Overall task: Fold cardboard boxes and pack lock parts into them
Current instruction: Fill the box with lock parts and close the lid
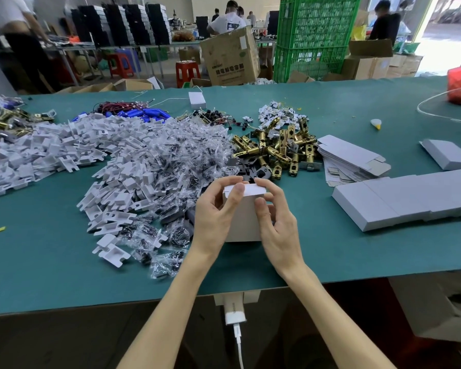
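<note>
Near the front edge of the desk (330, 257), at its middle, we hold a small white box (244, 225) upright with both hands. The left hand (213, 214) curls round its left side, thumb on the top flap (250, 190). The right hand (277, 225) grips the right side, fingers bent over that flap (the inside is hidden). Beyond the box lie bagged screws (176, 161) and white trays (64, 145). Brass latches (277, 150) sit farther back, with flat blanks (351, 161) and closed boxes (397, 198) toward the right edge.
</note>
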### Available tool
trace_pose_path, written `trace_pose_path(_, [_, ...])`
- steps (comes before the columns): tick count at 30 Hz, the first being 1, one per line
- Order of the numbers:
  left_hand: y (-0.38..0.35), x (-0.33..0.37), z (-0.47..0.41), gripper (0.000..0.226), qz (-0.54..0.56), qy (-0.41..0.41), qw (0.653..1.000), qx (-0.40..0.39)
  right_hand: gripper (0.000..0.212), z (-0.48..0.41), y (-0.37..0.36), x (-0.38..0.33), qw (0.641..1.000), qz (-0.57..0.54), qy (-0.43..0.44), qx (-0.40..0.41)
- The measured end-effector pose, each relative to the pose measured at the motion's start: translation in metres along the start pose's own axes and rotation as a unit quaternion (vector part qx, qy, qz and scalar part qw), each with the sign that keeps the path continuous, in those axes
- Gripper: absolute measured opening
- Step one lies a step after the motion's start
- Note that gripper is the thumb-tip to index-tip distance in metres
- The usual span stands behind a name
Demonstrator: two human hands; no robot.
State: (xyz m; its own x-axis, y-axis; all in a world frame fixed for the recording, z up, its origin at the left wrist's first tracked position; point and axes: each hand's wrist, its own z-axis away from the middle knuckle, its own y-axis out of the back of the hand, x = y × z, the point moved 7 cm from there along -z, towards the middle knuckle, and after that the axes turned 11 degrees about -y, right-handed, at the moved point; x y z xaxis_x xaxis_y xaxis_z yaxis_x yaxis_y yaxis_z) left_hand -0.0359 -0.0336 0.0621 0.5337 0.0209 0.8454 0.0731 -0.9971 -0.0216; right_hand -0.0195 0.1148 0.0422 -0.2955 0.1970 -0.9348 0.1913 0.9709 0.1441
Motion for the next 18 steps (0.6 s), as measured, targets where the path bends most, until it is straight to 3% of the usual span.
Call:
trace_pose_path(5, [-0.014, -0.005, 0.006, 0.036, 0.003, 0.011, 1.0, 0.003, 0.048, 0.002, -0.004, -0.001, 0.998, 0.052, 0.022, -0.006])
trace_pose_path(10, [-0.015, -0.005, 0.008, 0.027, 0.011, 0.014, 1.0, 0.024, 0.044, 0.003, -0.004, -0.001, 0.998, 0.063, 0.027, -0.001])
trace_pose_path(18, [-0.005, 0.007, 0.0, 0.032, -0.063, -0.03, 0.996, -0.049, 0.038, 0.002, 0.0, -0.004, 1.0, 0.003, -0.004, 0.001])
